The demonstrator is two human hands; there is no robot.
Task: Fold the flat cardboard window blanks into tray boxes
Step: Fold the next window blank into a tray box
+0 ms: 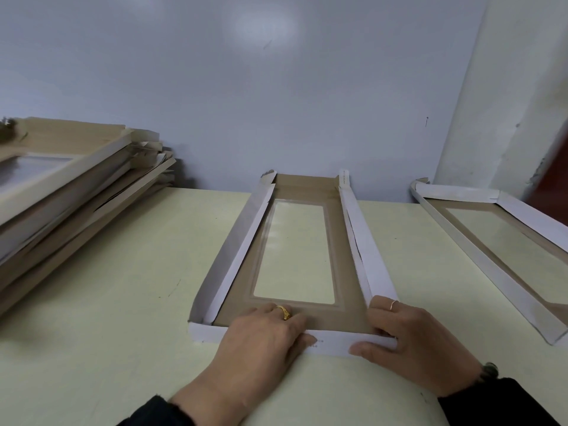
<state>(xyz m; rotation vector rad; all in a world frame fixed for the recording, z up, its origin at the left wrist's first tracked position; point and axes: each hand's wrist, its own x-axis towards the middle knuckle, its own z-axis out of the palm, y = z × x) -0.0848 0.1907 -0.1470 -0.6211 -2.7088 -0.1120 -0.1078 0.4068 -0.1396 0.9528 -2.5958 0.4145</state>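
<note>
A brown cardboard window blank (347, 309) with a clear film window lies lengthwise on the table in front of me. Its two long white side flaps are folded up and inward. The near white end flap (209, 332) is raised along the front edge. My left hand (261, 339) rests over that flap, its fingers lying on the brown floor inside. My right hand (408, 342) grips the flap at the near right corner, thumb on the outer face and fingers curled over the side wall. The far end flap stands up against the wall.
A tall stack of cardboard blanks (67, 192) leans at the left on the pale green table (123, 302). Another folded window tray (507, 250) lies at the right, running off the frame. A grey wall (276, 87) closes off the back.
</note>
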